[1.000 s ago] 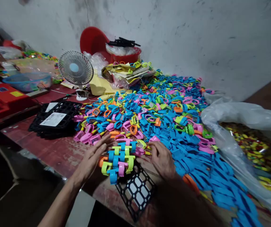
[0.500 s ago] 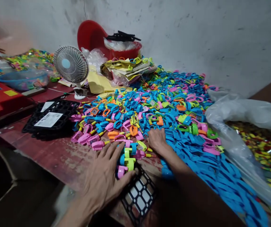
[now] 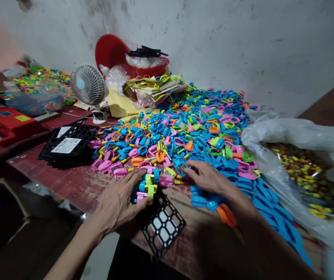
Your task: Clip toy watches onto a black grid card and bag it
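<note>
My left hand [image 3: 113, 200] is curved round a small block of coloured toy watches [image 3: 148, 184], fingers along the far side and thumb in front. These watches, in blue, lime and pink, stand on one end of a black plastic grid tray [image 3: 164, 229], whose other cells show bare. My right hand [image 3: 204, 175] pinches a blue toy watch [image 3: 181, 166] with a patterned face at the edge of the pile. Below my right wrist lie loose blue pieces [image 3: 200, 199] and an orange toy watch [image 3: 227, 215], partly covered by the forearm.
A large pile of toy watches [image 3: 196, 128] spreads to the wall. Black trays [image 3: 70, 155] are stacked left, near a fan [image 3: 88, 84] and a red machine [image 3: 9, 122]. On the right, a plastic bag [image 3: 283, 130] holds small yellow and red pieces. A cardboard box [image 3: 3, 217] stands below left.
My right hand has come back from the pile with a blue toy watch at its fingertips. My left hand and the tray have shifted slightly left in view.
</note>
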`<state>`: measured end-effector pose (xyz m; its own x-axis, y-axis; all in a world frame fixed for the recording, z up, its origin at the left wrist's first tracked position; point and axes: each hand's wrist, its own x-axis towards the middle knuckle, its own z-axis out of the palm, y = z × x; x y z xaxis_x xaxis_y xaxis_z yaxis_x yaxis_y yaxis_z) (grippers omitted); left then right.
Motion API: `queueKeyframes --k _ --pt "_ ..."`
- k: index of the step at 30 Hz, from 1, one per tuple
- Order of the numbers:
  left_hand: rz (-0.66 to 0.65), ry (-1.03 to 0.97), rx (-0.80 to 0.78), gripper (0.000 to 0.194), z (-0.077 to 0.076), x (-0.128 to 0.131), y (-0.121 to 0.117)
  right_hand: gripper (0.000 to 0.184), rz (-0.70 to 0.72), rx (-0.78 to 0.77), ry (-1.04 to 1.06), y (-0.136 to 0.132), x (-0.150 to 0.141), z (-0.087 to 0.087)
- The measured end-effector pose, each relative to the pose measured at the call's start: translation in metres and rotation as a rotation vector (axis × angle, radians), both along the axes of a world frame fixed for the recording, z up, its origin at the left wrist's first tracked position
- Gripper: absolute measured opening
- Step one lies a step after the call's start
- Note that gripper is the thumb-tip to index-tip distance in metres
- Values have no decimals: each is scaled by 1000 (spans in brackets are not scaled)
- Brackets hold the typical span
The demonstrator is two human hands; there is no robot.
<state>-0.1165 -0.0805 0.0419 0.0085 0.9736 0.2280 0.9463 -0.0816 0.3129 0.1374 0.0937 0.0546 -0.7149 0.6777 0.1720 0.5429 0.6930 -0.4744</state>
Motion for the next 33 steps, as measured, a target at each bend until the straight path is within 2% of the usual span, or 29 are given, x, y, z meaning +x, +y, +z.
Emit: queueKeyframes --k 3,5,7,9,10,14,18,20,23,27,30,33 --pt "20 0 4 61 1 0 -6 18 -51 63 16 -51 1 -38" --pt "28 -5 5 60 2 0 -6 15 -116 89 41 -69 -1 -66" --pt "22 -12 5 60 2 0 -6 30 -175 83 83 -75 -3 -86" --pt "8 -9 13 60 1 -1 -5 45 -189 68 144 -74 -4 -96" --pt "-1 3 17 60 0 -2 -4 45 -173 69 172 -74 -4 -97" --pt "11 152 97 65 4 5 -7 29 -86 181 244 -76 1 -87" --pt "49 247 331 74 20 26 -12 37 -93 245 216 -77 10 -81" --pt "30 230 361 64 26 32 -12 36 -116 253 166 -72 13 -82" --pt "51 232 342 50 26 24 -7 32 -90 277 68 -57 15 -78" --pt "101 198 317 50 16 6 -1 23 -131 359 -10 -18 9 -48" --pt "116 207 250 54 9 9 6 27 -96 363 -239 27 -6 -25" --pt "122 202 124 58 6 19 12 22 -13 267 -382 68 -24 -22"
